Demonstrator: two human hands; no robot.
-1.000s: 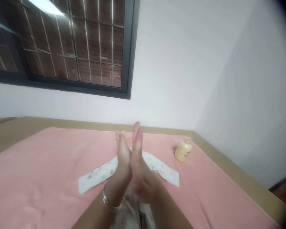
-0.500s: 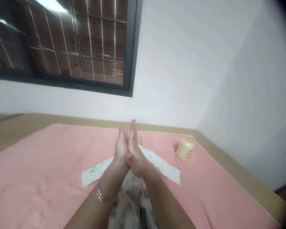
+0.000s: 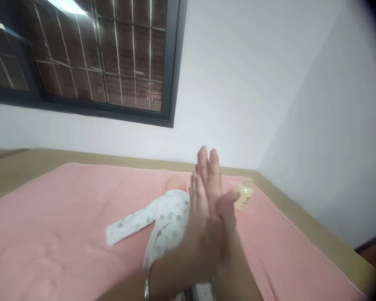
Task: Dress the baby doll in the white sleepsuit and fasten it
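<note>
My left hand and my right hand are pressed palm to palm, fingers stretched straight up, above the pink blanket. Neither holds anything. A bracelet shows on my left wrist. Under them lies a baby doll in a white patterned suit, on its back, its head toward the far wall and one sleeve spread to the left. A small yellow pump bottle stands just right of my hands, partly hidden by the right hand's thumb.
The pink blanket covers a tan surface that runs along the white walls into the right corner. A dark-framed window with a grid sits high on the left. The surface's edge drops off at the far right.
My joined hands have shifted to the right and slid against each other, the right now higher. The doll's head and body, hidden before, now show.
</note>
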